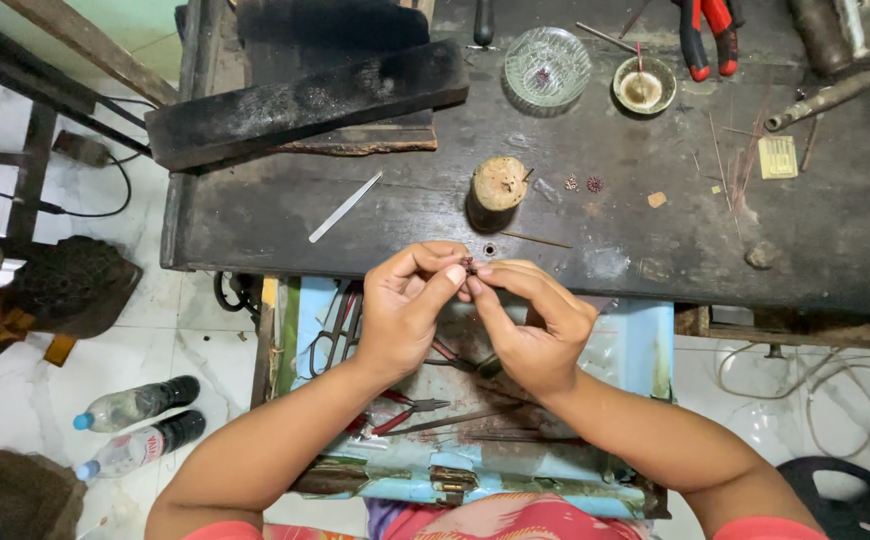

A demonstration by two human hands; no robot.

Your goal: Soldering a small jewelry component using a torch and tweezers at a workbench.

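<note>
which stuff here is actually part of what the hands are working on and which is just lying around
In hand:
- left hand and right hand, fingertips pinching one tiny dark red piece

Lying about:
- two similar small pieces
- wooden stub
- glass bowl
- small dish
- red-handled pliers
- metal strip
- charred wood block
- two bottles on the floor

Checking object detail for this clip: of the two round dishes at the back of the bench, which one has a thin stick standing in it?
The small brownish bowl, right of the clear cut-glass dish, which holds no stick.
</note>
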